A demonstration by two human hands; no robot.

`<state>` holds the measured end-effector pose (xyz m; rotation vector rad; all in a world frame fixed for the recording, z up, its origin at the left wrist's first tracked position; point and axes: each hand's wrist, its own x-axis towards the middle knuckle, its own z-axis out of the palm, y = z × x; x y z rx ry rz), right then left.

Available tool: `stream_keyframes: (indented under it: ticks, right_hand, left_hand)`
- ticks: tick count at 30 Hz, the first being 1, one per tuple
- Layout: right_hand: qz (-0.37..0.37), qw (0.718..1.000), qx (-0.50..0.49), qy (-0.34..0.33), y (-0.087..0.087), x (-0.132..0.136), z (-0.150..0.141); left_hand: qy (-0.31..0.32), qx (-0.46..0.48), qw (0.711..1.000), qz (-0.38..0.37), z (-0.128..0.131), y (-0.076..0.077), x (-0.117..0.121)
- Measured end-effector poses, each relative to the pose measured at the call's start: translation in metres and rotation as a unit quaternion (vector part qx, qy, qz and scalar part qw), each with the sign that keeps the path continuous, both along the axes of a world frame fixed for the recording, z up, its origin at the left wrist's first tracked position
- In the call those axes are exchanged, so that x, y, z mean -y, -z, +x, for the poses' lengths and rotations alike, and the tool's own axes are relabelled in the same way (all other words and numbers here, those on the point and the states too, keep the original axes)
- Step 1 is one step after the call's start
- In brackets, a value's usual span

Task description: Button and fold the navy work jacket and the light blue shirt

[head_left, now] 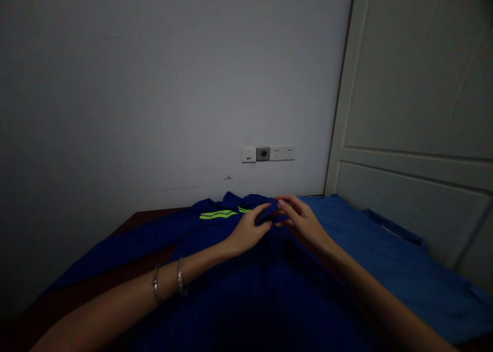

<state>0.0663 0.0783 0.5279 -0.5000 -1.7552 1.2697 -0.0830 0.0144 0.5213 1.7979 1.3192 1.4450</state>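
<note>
A dark blue work jacket [215, 239] with yellow-green reflective strips [218, 215] lies spread out, one sleeve stretching to the left and its collar toward the wall. My left hand [249, 231], with two bracelets on the wrist, has its thumb and fingers closed around a raised fold of the jacket near the chest. Close beside it, my right hand [302, 219] pinches the same fold from the right, fingers bent. The fingertips are partly hidden by the cloth, and the jacket's lower part is lost in shadow.
A lighter blue garment [370, 254] lies flat on the right. Under the jacket is a dark red-brown surface [148, 217] that meets the wall. Wall sockets [282, 152] sit above the far edge. A pale panelled door [416, 100] stands on the right.
</note>
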Motion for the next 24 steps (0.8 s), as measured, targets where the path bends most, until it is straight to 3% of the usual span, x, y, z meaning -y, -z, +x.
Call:
stream_keyframes:
  ticks: [3, 6, 9, 12, 19, 24]
  right_hand:
    - [0.049, 0.998, 0.02, -0.024, 0.008, 0.017, -0.012]
    - [0.172, 0.983, 0.063, 0.021, 0.013, 0.03, -0.021]
    - [0.305, 0.948, 0.075, 0.04, 0.017, 0.039, -0.03]
    - [0.398, 0.914, 0.082, 0.003, 0.023, 0.043, -0.039]
    - [0.4, 0.915, 0.047, -0.011, 0.031, 0.038, -0.051]
    - [0.392, 0.919, 0.038, 0.003, 0.029, 0.035, -0.047]
  left_hand:
    - [0.012, 0.128, 0.986, -0.103, -0.026, 0.008, 0.016]
    - [0.023, 0.231, 0.955, -0.186, -0.044, 0.013, 0.037]
    - [0.061, 0.275, 0.934, -0.219, -0.053, 0.016, 0.056]
    - [0.103, 0.308, 0.917, -0.232, -0.057, 0.019, 0.066]
    - [0.147, 0.309, 0.902, -0.264, -0.063, 0.019, 0.069]
    - [0.094, 0.303, 0.921, -0.228, -0.06, 0.016, 0.066]
